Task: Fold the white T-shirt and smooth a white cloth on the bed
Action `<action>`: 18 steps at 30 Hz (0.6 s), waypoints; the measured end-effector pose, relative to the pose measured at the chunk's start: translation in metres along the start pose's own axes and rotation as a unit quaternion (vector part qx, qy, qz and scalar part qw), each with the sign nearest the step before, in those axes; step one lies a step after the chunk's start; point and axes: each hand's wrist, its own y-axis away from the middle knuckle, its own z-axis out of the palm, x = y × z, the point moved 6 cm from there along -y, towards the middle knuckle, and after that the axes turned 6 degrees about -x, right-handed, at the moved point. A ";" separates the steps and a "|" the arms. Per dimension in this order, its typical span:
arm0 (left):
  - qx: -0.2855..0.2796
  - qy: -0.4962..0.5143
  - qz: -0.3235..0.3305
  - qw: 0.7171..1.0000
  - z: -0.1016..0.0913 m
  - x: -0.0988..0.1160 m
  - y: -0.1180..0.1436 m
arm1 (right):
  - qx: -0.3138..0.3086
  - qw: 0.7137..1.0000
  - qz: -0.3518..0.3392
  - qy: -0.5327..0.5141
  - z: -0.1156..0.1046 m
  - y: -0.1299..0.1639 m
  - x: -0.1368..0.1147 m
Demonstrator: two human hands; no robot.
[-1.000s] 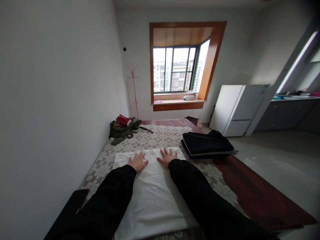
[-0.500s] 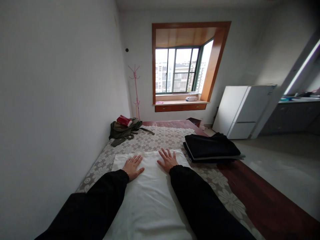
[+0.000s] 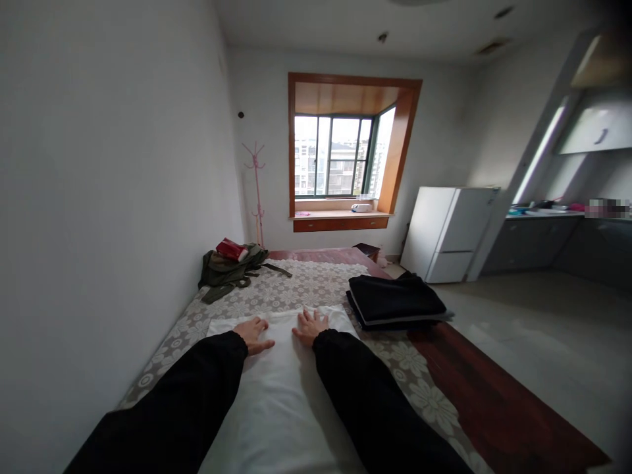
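White cloth (image 3: 281,395) lies spread over the patterned tablecloth in front of me, with soft wrinkles and its near end running out of view. My left hand (image 3: 253,334) rests on its far left part, fingers apart and thumb stretched to the right. On the far right part lies my right hand (image 3: 311,326), palm down with spread fingers. Both hands touch the cloth and hold nothing. A folded stack of dark clothes (image 3: 395,299) lies just beyond and to the right of my right hand.
An olive backpack (image 3: 222,270) with a red packet (image 3: 232,249) on it stands by the left wall. The floral tablecloth (image 3: 316,283) covers part of a red-brown table (image 3: 474,388). Behind are a pink coat stand (image 3: 257,184) and a white fridge (image 3: 449,230).
The camera view has tilted up and turned slightly right, showing more ceiling and kitchen. My fingers look a little more bent; both hands stay on the white cloth.
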 end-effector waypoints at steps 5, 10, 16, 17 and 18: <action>0.088 -0.005 -0.079 0.993 0.014 0.027 0.005 | 0.070 0.997 0.007 -0.022 0.007 0.007 -0.014; 0.139 0.001 -0.134 0.981 0.036 0.027 0.005 | 0.066 0.993 -0.097 -0.028 0.013 0.007 -0.021; 0.099 0.012 -0.113 0.989 0.035 0.023 -0.003 | 0.060 0.993 -0.102 -0.024 0.017 0.002 -0.022; 0.095 0.012 -0.113 0.989 0.033 0.024 -0.004 | 0.060 0.993 -0.100 -0.024 0.018 0.001 -0.021; 0.093 0.010 -0.115 0.989 0.031 0.024 -0.005 | 0.061 0.993 -0.098 -0.023 0.019 -0.001 -0.021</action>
